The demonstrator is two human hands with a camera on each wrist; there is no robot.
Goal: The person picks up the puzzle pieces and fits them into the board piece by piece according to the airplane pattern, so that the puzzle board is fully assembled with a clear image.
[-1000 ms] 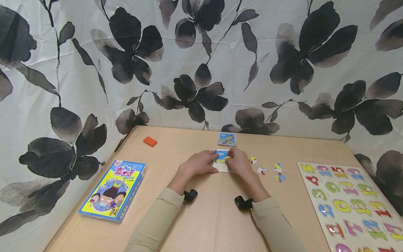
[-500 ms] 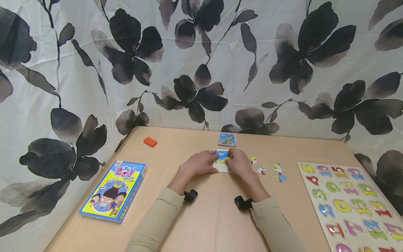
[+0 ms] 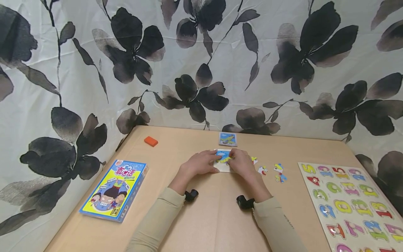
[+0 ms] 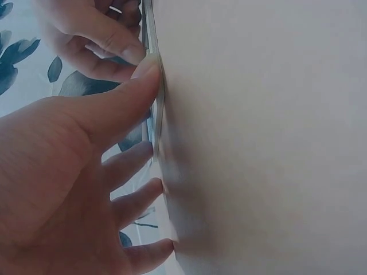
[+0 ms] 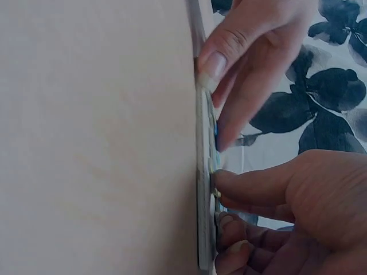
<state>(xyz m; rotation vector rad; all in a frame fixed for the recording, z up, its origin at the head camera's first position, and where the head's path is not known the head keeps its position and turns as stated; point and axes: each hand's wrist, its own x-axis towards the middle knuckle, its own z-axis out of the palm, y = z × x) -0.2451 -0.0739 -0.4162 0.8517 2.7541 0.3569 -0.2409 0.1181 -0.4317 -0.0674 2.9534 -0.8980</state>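
The puzzle work looked part done. The board [image 3: 224, 169] lay on the table [image 3: 217, 210] between the hands, with blue and yellow sections of picture in its upper part and bare white along its near edge; how much of it was filled could not be told, since fingers covered some of it. What was left, as far as showed, was at least four loose pieces [image 3: 262, 170] to the right, apart from the board. Beyond it, the card [image 3: 228, 139] carried a whole picture in similar colours.

The left hand [image 3: 201, 163] steadied the board, fingers spread apart, thumb against its edge. The right hand [image 3: 240, 162] had thumb and curled fingers close together at the board's face, pinching a small yellowish piece [image 5: 217, 195], probably one not yet fully seated, though the edge-on view was poor.
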